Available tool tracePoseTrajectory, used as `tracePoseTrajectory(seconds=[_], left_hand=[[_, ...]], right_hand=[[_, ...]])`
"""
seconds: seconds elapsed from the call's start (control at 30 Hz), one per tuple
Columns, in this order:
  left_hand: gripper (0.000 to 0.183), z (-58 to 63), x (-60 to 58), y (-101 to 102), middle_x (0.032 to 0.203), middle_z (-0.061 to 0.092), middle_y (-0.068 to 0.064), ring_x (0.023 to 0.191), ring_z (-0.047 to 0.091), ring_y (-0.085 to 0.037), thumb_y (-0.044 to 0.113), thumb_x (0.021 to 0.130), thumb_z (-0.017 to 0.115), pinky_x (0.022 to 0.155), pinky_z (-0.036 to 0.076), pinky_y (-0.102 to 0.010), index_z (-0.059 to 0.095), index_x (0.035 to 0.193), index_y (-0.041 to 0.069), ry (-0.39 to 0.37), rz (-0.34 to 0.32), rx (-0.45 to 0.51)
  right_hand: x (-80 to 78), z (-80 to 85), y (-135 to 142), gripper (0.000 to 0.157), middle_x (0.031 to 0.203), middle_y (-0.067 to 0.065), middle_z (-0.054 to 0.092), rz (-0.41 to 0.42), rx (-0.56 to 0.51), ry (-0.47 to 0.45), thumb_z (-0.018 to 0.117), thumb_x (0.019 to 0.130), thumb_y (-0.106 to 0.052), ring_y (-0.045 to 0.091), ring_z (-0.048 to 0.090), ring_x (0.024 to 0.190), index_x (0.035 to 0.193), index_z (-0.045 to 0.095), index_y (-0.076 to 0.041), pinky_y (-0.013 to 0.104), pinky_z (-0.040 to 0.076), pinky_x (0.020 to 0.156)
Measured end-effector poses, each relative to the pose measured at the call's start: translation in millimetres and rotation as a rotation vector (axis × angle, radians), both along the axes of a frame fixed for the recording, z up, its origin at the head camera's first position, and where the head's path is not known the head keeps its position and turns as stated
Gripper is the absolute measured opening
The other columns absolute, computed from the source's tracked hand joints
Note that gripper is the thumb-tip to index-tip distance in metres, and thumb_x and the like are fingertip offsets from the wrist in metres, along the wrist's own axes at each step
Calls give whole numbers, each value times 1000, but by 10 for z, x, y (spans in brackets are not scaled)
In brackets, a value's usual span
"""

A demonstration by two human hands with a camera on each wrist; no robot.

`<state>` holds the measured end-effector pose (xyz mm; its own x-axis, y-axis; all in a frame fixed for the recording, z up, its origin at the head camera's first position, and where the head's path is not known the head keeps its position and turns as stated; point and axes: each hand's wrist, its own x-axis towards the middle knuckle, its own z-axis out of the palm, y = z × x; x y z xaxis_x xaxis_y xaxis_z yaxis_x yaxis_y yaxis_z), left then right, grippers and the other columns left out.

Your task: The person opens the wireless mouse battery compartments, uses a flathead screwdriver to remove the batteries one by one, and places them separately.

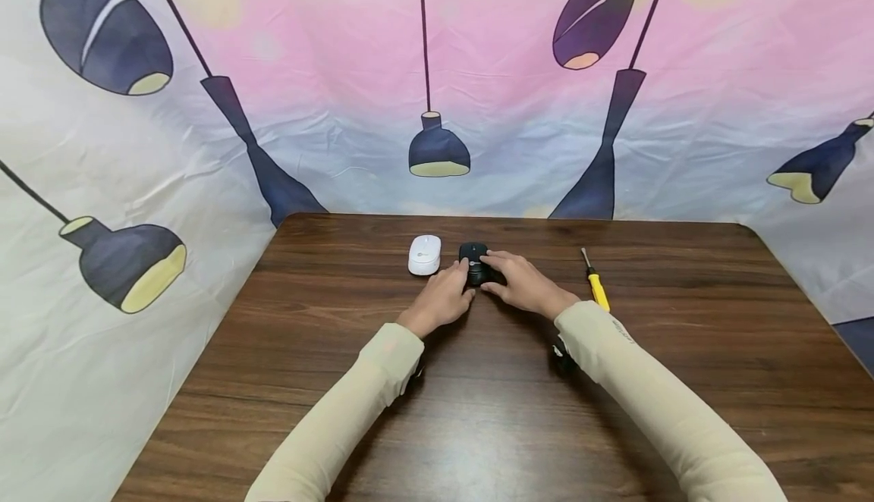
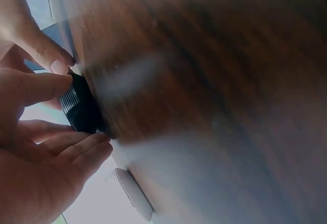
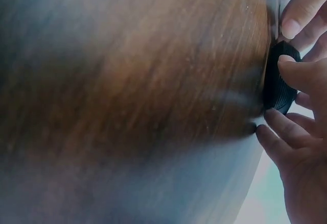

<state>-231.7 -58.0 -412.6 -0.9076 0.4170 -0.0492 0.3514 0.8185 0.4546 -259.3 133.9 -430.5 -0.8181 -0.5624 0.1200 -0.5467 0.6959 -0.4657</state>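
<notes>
A black computer mouse point(image 1: 470, 252) lies on the dark wooden table point(image 1: 328, 282), between the two hands. My left hand point(image 1: 442, 299) grips its left side, fingers along that side and thumb at the near end. From the right, my right hand point(image 1: 524, 282) holds it too, with fingertips on its side and thumb near the front. Both wrist views show the mouse's ribbed edge point(image 2: 73, 101) between the thumbs and fingers. The fingers hide part of the mouse. Just left of it sits a white computer mouse point(image 1: 425, 254), touched by neither hand.
A screwdriver point(image 1: 598, 290) with a yellow handle lies to the right, beyond the right wrist. The table's far edge runs close behind the mice, with a printed cloth backdrop point(image 1: 369, 161) rising behind it.
</notes>
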Motion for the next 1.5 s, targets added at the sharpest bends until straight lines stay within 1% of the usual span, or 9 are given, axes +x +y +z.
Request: tracePoseTrajectory(seconds=[0.17, 0.33, 0.43, 0.57, 0.77, 0.87, 1.07, 1.33, 1.5], left_hand=[[59, 10, 21, -1, 150, 43, -28, 136, 47, -38, 13, 103, 60, 112, 45, -49, 35, 153, -6, 24, -5, -9], [56, 6, 29, -11, 143, 54, -25, 130, 54, -36, 12, 101, 63, 108, 49, -48, 41, 151, -4, 47, 3, -11], [58, 5, 34, -7, 139, 57, -25, 125, 59, -34, 13, 101, 64, 103, 53, -47, 41, 151, -3, 46, 7, -6], [61, 3, 46, 6, 138, 58, -25, 120, 62, -35, 14, 100, 65, 98, 56, -46, 39, 153, -3, 35, 9, -17], [57, -6, 54, 3, 133, 62, -24, 114, 65, -35, 11, 98, 68, 96, 58, -45, 45, 148, -5, 73, -3, -18], [57, 1, 66, -10, 132, 63, -24, 112, 67, -34, 11, 97, 70, 94, 59, -43, 48, 146, -5, 84, -14, -15], [60, 21, 108, -34, 130, 64, -23, 110, 68, -34, 13, 93, 75, 92, 60, -41, 50, 145, -3, 91, -26, -15], [61, 23, 136, -19, 126, 67, -21, 105, 70, -32, 16, 90, 80, 89, 61, -40, 55, 142, 1, 143, -36, -23], [58, 19, 132, 6, 124, 68, -20, 102, 71, -32, 16, 90, 80, 88, 62, -41, 57, 141, 1, 158, -29, -33]], right_hand=[[32, 16, 6, 54, 144, 29, 51, 2, -52, 28, 72, 96, -16, 40, 51, 132, 140, 53, 9, 51, 48, 108], [41, 49, 4, 59, 148, 29, 47, -31, -63, -19, 76, 94, -18, 36, 61, 121, 143, 52, 6, 48, 54, 102], [44, 63, -8, 62, 149, 29, 45, -51, -62, -44, 77, 93, -18, 36, 62, 120, 144, 51, 5, 49, 53, 103], [60, 47, -16, 63, 149, 30, 44, -46, -75, -66, 79, 91, -16, 36, 64, 116, 143, 51, 7, 45, 57, 97], [95, 2, 18, 62, 147, 29, 47, -38, -105, -36, 82, 86, -9, 31, 69, 103, 140, 55, 7, 39, 62, 87], [118, -8, 37, 60, 146, 28, 49, -23, -107, -15, 82, 87, -9, 27, 69, 98, 139, 56, 6, 37, 62, 85], [176, -18, 83, 58, 146, 27, 49, 17, -110, -5, 79, 89, -11, 27, 69, 100, 140, 56, 6, 37, 62, 85], [237, -3, 123, 48, 141, 25, 55, 29, -139, 2, 74, 94, -10, 29, 70, 103, 137, 59, 6, 36, 62, 86], [268, 10, 131, 54, 142, 25, 54, 17, -140, -11, 78, 90, -12, 31, 70, 104, 137, 58, 5, 38, 62, 87]])
